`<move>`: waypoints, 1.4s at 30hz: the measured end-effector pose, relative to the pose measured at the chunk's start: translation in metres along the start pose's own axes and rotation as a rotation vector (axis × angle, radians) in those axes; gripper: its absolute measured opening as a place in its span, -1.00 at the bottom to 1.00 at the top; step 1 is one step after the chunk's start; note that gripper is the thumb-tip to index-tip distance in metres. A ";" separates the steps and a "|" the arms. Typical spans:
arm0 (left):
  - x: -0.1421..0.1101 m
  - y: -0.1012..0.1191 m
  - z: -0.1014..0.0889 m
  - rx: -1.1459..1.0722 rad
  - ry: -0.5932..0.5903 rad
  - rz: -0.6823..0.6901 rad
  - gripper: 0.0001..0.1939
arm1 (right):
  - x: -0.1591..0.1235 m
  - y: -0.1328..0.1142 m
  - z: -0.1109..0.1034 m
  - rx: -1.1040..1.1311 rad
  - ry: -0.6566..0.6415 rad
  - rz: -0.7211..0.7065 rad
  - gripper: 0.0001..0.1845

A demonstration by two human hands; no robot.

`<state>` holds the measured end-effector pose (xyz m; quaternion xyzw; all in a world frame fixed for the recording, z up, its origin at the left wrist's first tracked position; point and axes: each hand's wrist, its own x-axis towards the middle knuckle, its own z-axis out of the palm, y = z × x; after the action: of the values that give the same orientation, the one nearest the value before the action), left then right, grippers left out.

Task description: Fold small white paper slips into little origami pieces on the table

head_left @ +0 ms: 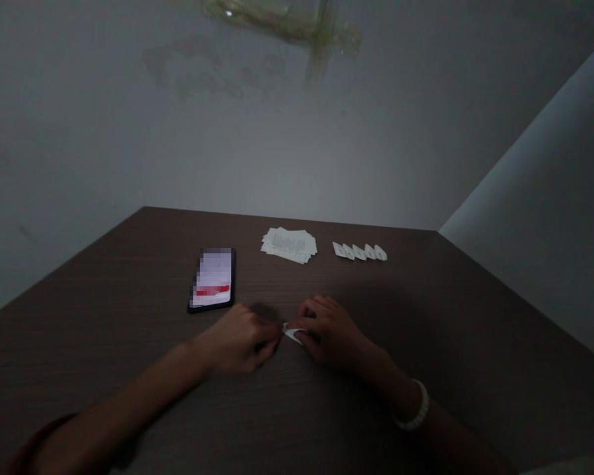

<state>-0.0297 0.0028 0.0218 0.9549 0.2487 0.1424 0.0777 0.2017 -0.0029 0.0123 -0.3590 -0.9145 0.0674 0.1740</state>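
Observation:
Between my two hands, low over the near middle of the table, is a small folded piece of white paper (293,334). My left hand (245,338) is closed, its thumb and finger pinching the left tip of the paper. With thumb and fingers, my right hand (329,330) grips the paper's right side and covers part of it. Further back lies a loose stack of printed paper slips (290,245). To its right, several small folded white papers (359,252) overlap in a row.
A phone (212,278) with a lit screen lies left of the paper stack, just beyond my left hand. The brown wooden table (129,290) meets a stained grey wall (277,152) at its far edge. A white bracelet (418,409) circles my right wrist.

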 end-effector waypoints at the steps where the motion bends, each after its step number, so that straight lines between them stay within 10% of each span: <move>1: 0.000 0.001 -0.001 0.020 -0.014 0.009 -0.84 | 0.000 0.000 0.000 -0.006 -0.006 -0.008 -0.79; 18: -0.028 0.026 0.000 0.181 -0.037 -0.006 -0.60 | 0.001 -0.003 -0.003 -0.050 -0.049 -0.074 -0.66; 42: -0.023 0.030 0.003 0.176 0.042 -0.031 -0.78 | 0.002 -0.004 -0.003 -0.064 -0.047 -0.061 -0.65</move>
<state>-0.0349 -0.0345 0.0205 0.9509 0.2767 0.1387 -0.0094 0.1987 -0.0043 0.0165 -0.3347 -0.9305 0.0413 0.1429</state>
